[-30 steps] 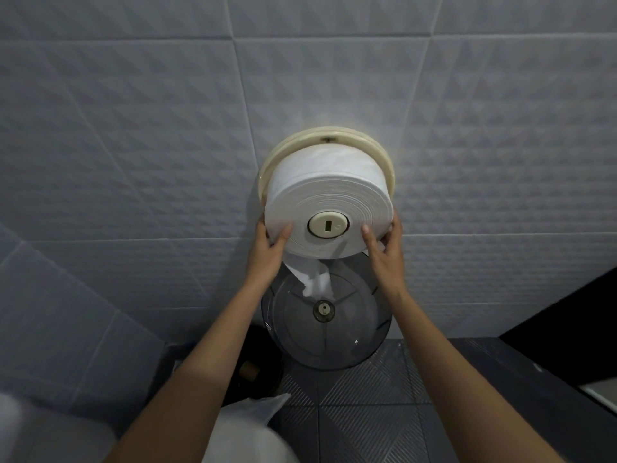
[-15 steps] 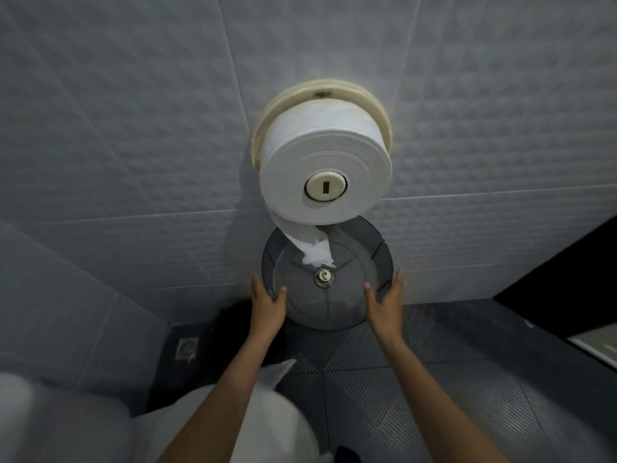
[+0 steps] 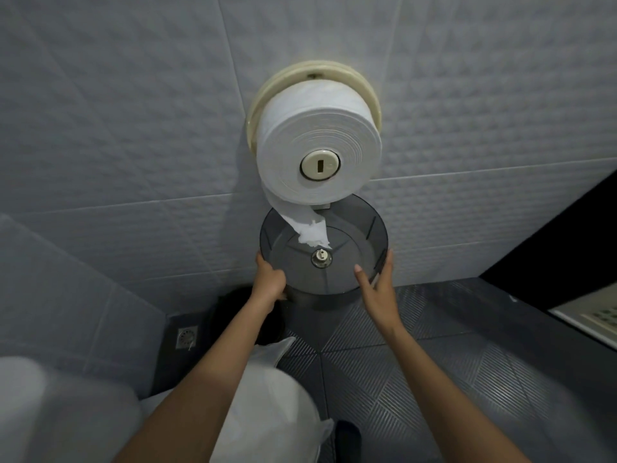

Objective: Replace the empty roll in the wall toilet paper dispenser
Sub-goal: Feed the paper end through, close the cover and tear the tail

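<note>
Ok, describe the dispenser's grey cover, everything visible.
The grey cover is a round, smoky translucent plastic dish with a small metal lock at its centre. It hangs open below the new roll, inner side up. The left hand grips its left rim; the right hand cups its right rim. The roll's torn tail drapes into it.

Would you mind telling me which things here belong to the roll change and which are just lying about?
Belonging to the job:
- new paper roll on the cream dispenser base
- smoky cover, hanging open below
- left hand and right hand on the cover

Just lying about:
- white plastic bag
- floor drain
</note>
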The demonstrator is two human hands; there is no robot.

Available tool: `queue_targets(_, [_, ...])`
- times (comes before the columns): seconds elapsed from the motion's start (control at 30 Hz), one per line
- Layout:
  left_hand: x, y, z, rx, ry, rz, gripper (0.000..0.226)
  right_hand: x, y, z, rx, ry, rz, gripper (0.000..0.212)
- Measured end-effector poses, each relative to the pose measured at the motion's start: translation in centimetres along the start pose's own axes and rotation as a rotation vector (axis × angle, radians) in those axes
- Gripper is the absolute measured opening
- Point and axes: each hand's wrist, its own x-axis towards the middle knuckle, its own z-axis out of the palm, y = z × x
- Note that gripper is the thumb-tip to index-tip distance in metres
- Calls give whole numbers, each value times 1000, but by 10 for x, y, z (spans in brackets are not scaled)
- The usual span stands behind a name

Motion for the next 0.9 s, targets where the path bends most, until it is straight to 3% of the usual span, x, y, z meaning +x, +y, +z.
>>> queue_targets(0.27, [-5, 54, -21, 149, -26, -129, 60, -21, -15, -16, -575, -37, -419, 126])
queue_targets(0.43, [-5, 65, -21, 168, -45, -148, 64, -13, -20, -10, -858, -22, -501, 139])
queue_targets(0.8, [2, 59, -24, 141, -45, -192, 66, -5, 11, -3, -839, 55, -731, 133])
queue_targets(0.9, [6, 53, -24, 302, 30, -1, 72, -2, 15, -4, -834, 62, -754, 128])
